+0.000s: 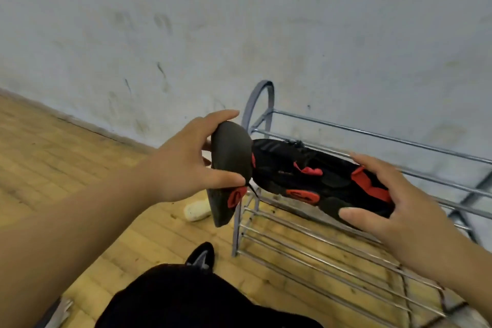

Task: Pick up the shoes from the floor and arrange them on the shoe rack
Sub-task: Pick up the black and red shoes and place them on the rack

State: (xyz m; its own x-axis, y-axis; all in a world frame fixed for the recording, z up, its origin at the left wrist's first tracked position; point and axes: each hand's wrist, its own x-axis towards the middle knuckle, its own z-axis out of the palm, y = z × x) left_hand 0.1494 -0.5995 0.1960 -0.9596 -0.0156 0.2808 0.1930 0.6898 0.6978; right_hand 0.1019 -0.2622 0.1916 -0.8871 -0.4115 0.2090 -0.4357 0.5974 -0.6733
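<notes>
The left hand [183,160] gripped one black soft-fabric shoe with red patches [230,168], thumb and fingers curled round its edges. It was held nearly upright, sole towards the camera, just beside the end arch of the grey metal shoe rack with chrome rods [372,136]. The right hand [399,210] clasped the second black-and-red shoe [314,176] at one end, holding it slanted over the rack's upper tier. Whether it already touched the rods could not be told.

The likeliest trouble lay in the rack itself. Its shelves were only spaced rods, so a soft shoe set down askew could sag between them or slide off the front. The two shoes also met near the arch, and moving one might knock or snag the other. The left grip, a pinch on the edges, might slip.

By count, there were two black-and-red shoes, both in hand, and one rack with two tiers visible. One pale object [195,211] lay on the wooden floor [66,157], too blurred to name. One dark shoe [201,257] was on the person's foot.
</notes>
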